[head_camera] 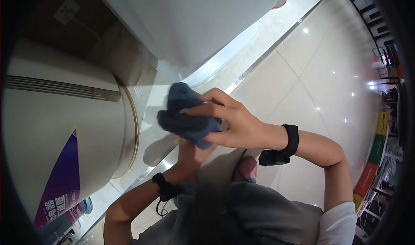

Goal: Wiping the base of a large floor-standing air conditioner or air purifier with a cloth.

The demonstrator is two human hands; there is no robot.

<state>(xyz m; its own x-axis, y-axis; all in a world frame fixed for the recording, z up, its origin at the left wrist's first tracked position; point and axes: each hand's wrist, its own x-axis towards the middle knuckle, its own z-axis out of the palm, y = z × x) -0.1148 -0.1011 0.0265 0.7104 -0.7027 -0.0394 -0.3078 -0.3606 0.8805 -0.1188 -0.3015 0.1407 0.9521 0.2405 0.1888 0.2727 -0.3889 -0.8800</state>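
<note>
A bunched dark blue cloth (191, 115) is held up in front of me, above the floor. My right hand (238, 121) grips it from the right, thumb below and fingers spread over its top. Beneath the cloth is my left hand (191, 147), with its fingers mostly hidden by the fabric. It appears to hold the cloth from below. Each wrist wears a black strap; a small black device (275, 157) hangs under the right one.
At the left stands a rounded cream cabinet appliance (65, 115) with a vent grille and gold trim, bearing a purple sticker (65, 183). A white curved panel (194, 24) rises ahead. Glossy tiles (298, 66) cover the floor. A wall socket (66, 10) with a cord sits upper left.
</note>
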